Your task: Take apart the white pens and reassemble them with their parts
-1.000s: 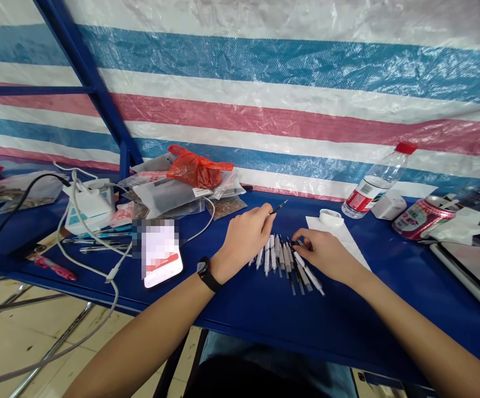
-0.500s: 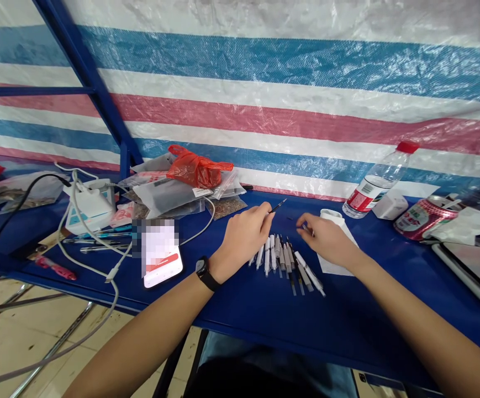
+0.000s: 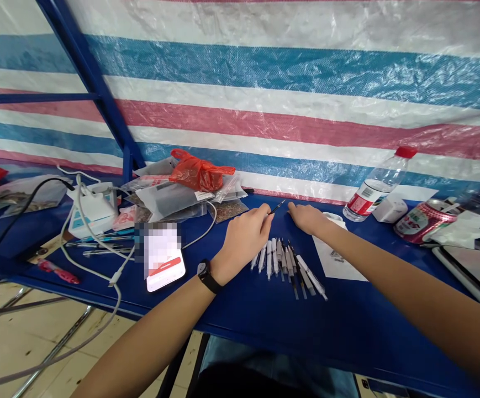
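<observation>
Right hand [image 3: 305,217] has moved toward the far edge of the blue work table [image 3: 359,337], clear of the row of white-barrelled tubes [image 3: 285,264], its fingers pressed together and resting near the edge. Whether it holds anything small is hard to tell from this view. Left hand [image 3: 246,239], a black smartwatch [image 3: 208,276] on its wrist, pinches a slim dark-tipped piece [image 3: 278,207] between thumb and forefinger, just beyond the far end of the row. The tubes lie side by side between the hands and the near edge, tips pointing nearer, possibly syringes, though they are too small to say. Open blue table stretches from the row to the near edge. A white paper sheet [image 3: 337,257] lies just right of the row, and a blurred phone [image 3: 163,257] lies to the left. Farther left, plastic bags [image 3: 169,200] and a red bag [image 3: 200,172] crowd the far edge, while a water bottle [image 3: 374,190] and a crushed can [image 3: 426,222] stand far right.
</observation>
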`<state>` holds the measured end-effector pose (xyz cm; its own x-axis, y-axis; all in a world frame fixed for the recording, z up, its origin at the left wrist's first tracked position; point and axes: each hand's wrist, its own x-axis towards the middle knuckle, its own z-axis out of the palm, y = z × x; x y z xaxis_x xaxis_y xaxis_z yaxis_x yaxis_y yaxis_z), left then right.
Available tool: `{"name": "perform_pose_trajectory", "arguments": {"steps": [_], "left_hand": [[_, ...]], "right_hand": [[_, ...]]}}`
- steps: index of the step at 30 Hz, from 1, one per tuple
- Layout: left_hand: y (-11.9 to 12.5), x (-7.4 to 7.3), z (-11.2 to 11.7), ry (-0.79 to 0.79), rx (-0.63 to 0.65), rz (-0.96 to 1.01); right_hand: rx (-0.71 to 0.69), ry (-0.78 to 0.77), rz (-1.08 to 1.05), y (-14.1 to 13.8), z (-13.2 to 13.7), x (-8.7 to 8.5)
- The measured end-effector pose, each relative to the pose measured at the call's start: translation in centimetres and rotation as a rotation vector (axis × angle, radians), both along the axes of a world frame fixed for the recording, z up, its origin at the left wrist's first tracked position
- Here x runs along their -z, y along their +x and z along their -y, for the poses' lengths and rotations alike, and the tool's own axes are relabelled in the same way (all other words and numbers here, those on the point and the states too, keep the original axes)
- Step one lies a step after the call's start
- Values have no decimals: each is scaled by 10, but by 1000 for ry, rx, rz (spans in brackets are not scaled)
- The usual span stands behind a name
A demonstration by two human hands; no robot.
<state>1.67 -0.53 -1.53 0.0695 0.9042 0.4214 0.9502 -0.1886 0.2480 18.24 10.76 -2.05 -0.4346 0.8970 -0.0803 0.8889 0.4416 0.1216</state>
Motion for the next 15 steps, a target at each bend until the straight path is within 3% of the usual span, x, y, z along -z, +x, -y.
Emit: {"name": "perform_pose_trajectory", "arguments": {"steps": [4, 8, 11, 15], "left_hand": [[-2, -1, 1, -1, -2, 9], [-3, -1, 0, -1, -1, 27], [-2, 0, 0, -4, 4, 22], [2, 1, 1, -11, 10, 10]], "right_hand": [[-17, -1, 20, 0, 4, -15], [-47, 33, 19, 27, 19, -32], [-83, -18, 59, 64, 36, -29], [-10, -100, 30, 103, 53, -14]]}}
